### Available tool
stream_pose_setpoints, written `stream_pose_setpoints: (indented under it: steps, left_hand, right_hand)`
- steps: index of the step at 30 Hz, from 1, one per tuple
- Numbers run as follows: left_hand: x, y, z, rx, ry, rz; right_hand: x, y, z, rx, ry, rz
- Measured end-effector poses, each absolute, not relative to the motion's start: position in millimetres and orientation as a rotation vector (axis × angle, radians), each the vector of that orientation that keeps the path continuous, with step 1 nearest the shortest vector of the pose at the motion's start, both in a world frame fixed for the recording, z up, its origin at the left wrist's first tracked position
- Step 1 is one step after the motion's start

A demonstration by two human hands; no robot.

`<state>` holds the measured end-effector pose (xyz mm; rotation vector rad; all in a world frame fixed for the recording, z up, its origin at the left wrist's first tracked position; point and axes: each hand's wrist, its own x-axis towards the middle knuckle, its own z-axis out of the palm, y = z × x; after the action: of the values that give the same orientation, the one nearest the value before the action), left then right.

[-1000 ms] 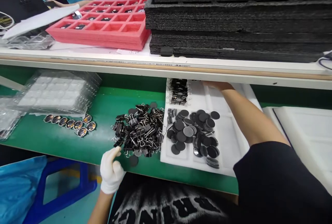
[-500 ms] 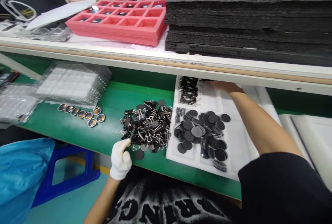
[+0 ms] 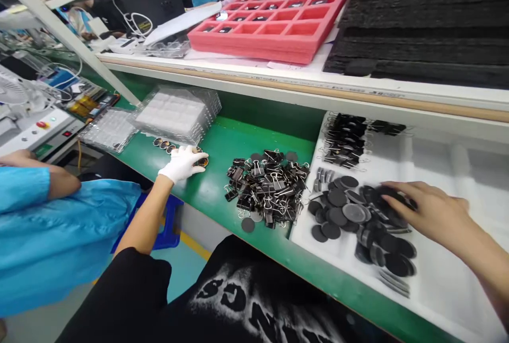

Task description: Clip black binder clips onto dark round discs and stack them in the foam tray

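My left hand [image 3: 182, 165], in a white glove, is over the row of small round parts [image 3: 163, 144] with shiny rims and orange-and-dark centres. Its thumb and fingers are closed around one round part [image 3: 202, 162] at the row's right end; the glove hides several others. My bare right hand [image 3: 431, 208] is at the far side of a heap of black discs [image 3: 337, 200] in the white tray [image 3: 445, 263]. Its fingers close on a black disc [image 3: 397, 197], slightly blurred. Between the hands lies a pile of black binder clips [image 3: 266, 186] on the green table.
Clipped stacks [image 3: 345, 141] stand at the tray's back left. Clear plastic trays [image 3: 175, 112] sit behind the round parts. A shelf edge [image 3: 278, 91] crosses above, carrying a red foam tray [image 3: 254, 46] and black foam sheets [image 3: 429, 30]. A co-worker in blue [image 3: 67, 237] sits at left.
My left hand has moved from the binder clips left to the round parts. My right hand has come from the tray's back to the black discs. The view has swung left.
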<state>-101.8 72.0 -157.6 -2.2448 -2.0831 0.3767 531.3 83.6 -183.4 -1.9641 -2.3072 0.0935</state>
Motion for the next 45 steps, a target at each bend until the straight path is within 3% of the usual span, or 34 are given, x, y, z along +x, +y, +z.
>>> stream_pose_setpoints:
  steps: [3,9,14,17,19,25,28,31,33,37,41,45]
  left_hand:
    - [-86.0,82.3,-163.7,-2.347,-1.984,0.342]
    - [-43.3,103.2,-162.3,-2.424,-1.941,-0.024]
    - [14.1,103.4,-120.3,-2.533,-1.796,-0.76]
    - [70.4,81.6,-93.0,-2.684,-1.469,-0.772]
    - [106.3,65.7,-83.0,-2.733,-1.319,-0.747]
    - [153.0,46.1,-86.7,-2.993,-1.279,-0.918]
    - [155.4,42.6,-94.9,-3.092,-1.28,-0.88]
    - [161.4,31.4,-100.6,-3.049,-1.217,-0.735]
    - [167.5,21.6,-99.8,-2.972,-1.153,-0.621]
    - [166.3,22.6,-86.4,-3.027,-0.948,-0.487]
    - [126.8,82.1,-80.1,-2.934,-1.413,-0.467]
    - [83.6,161.4,-98.2,-2.854,-1.692,0.11]
  right_hand:
    - [522.5,79.4,-166.2,-1.923,-2.161,0.311]
    - [487.9,75.6,-119.8,-1.971,-1.981,0.332]
    - [425.0,65.3,-97.4,-1.523,-1.502,1.019]
    - [388.2,54.0,-90.0,-1.249,-1.405,1.248]
    - [371.9,43.9,-87.7,-1.156,-1.473,1.16]
    - [373.6,18.5,-97.3,-0.673,-2.023,0.202]
    - [386.4,9.6,-106.6,-0.54,-2.28,0.149]
    - [389.8,-1.5,-116.4,-0.694,-2.26,0.229]
    - [386.7,-8.4,-122.2,-0.923,-2.045,0.505]
    - [382.9,-12.7,-129.1,-1.204,-1.486,1.373]
    - [390.7,-7.4,-130.0,-1.197,-1.056,1.615]
    - [391.6,-5.2,-128.4,-1.102,-0.928,1.714]
